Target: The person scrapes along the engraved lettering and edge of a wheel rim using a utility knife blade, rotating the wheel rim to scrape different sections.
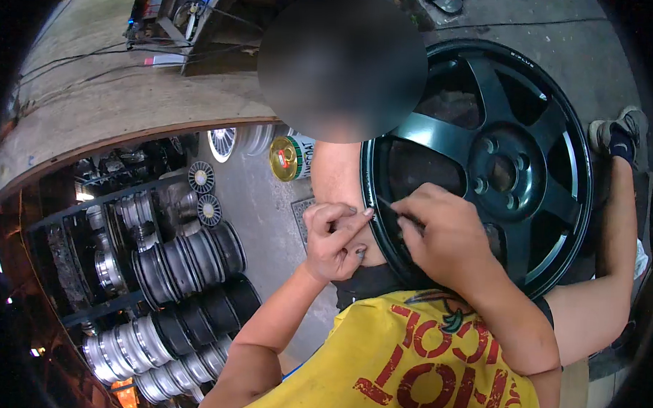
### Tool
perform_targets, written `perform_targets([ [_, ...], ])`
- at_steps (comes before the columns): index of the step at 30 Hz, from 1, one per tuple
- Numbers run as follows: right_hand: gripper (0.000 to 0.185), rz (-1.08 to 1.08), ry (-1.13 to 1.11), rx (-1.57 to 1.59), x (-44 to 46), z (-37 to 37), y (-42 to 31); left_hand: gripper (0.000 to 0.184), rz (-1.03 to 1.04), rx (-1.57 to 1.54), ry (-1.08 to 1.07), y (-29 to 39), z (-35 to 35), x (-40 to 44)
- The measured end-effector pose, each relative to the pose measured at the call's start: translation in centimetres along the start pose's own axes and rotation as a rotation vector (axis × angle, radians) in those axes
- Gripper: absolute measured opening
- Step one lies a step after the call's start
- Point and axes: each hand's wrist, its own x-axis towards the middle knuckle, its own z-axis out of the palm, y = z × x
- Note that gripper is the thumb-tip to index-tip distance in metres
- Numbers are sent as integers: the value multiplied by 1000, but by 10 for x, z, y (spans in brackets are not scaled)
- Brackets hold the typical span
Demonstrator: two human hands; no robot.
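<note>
A dark green spoked wheel rim (433,133) lies across the legs. My left hand (336,240) is at its near-left edge, the index finger stretched to the lip and other fingers partly curled; nothing is visible between them. There is something whitish at that fingertip. Over the lip and spokes, my right hand (444,233) is closed in a pinch on a thin, pointed tool (384,202), whose tip is near the left index finger. Most of the tool is hidden by the fingers.
Stacked wheel rims (188,264) fill a rack at the left. A gold-topped can (285,159) stands on the floor beyond the left hand. A wooden bench top (92,117) with cables is at the upper left. A blurred round patch covers the top centre.
</note>
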Motion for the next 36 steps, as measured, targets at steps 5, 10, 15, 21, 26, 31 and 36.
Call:
perform_targets([
  [5,21,242,-82,123,11,-21,-12,52,-194,-113,167,7,7,5],
  [10,32,491,-166,552,13,-25,4,47,-122,71,0,14,-1,16],
  [15,32,567,-189,1167,13,-26,26,48,38,28,-18,3,1,8],
  [21,22,486,-99,846,1,-1,23,39,12,-85,98,-3,3,2],
  [26,19,56,57,417,-9,10,12,43,75,-61,100,-5,2,4],
  [31,22,-214,58,215,-12,9,20,44,99,-85,108,-10,4,5],
  [36,27,-86,6,174,-31,2,16,45,92,-106,106,-17,8,3],
])
